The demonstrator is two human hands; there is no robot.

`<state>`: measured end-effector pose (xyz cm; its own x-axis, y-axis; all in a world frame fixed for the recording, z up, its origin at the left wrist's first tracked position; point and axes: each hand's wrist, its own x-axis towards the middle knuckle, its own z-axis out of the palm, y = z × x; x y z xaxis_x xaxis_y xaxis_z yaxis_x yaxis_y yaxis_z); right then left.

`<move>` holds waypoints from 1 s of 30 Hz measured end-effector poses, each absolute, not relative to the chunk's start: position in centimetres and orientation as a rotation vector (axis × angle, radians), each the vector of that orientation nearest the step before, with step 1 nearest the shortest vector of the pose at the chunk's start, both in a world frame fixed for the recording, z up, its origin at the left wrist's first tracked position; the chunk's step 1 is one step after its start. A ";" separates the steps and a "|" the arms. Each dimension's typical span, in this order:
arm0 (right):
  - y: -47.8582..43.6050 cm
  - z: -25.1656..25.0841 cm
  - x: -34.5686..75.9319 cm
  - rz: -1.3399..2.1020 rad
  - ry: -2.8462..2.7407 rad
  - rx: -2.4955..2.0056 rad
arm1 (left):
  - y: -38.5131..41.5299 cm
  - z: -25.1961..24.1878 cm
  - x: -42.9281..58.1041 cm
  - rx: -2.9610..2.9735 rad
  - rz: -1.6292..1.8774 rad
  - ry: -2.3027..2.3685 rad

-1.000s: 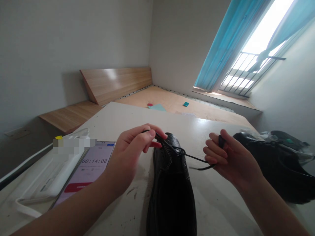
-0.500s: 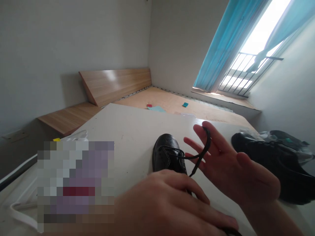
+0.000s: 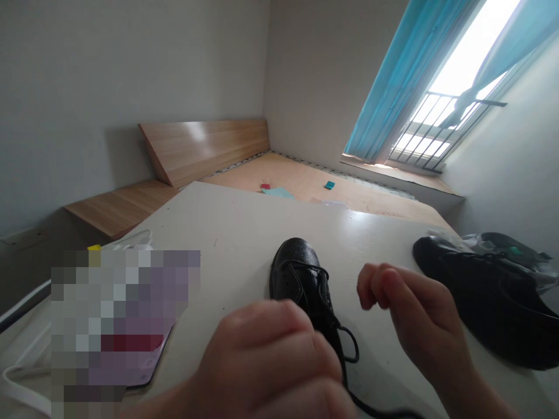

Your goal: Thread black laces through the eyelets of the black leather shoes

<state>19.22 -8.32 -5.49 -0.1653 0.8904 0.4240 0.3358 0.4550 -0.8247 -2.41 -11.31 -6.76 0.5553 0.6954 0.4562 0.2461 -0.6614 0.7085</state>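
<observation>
A black lace-up shoe (image 3: pixel 301 273) stands on the white table, its toe pointing away from me. My left hand (image 3: pixel 271 361) is curled over the near part of the shoe; whatever its fingers hold, if anything, is hidden. To the right of the shoe, my right hand (image 3: pixel 410 302) is raised with its fingers folded in, and no lace shows in it. A black shoelace (image 3: pixel 357 348) loops out from the shoe's right side. More dark lace runs along the bottom edge of the view.
Another black shoe (image 3: pixel 484 291) lies at the right, with clear plastic wrapping (image 3: pixel 541 270) behind it. A purple phone-like item (image 3: pixel 151 364), partly blurred out, and white cables (image 3: pixel 26 390) are on the left. Beyond the white table (image 3: pixel 236 233) is a bed (image 3: pixel 301 174).
The lace that lay over my open right fingers has dropped beside the shoe. My right hand has folded its fingers; my left hand has shifted left and curled up.
</observation>
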 end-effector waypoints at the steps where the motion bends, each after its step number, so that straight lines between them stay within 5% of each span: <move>1: -7.7 -5.9 19.4 0.628 -1.706 -1.164 | -10.9 -6.3 -2.2 2.195 1.127 0.863; 7: -5.3 -8.6 19.4 0.778 -1.896 -1.287 | -7.4 -6.9 -1.2 1.998 1.085 1.297; 14: -5.5 -8.4 18.8 0.464 -1.872 -1.142 | -6.5 -8.1 -1.2 1.832 0.920 1.223; 30: -6.4 -8.0 18.2 0.600 -1.972 -1.022 | -6.3 -7.3 -1.0 1.748 1.002 0.992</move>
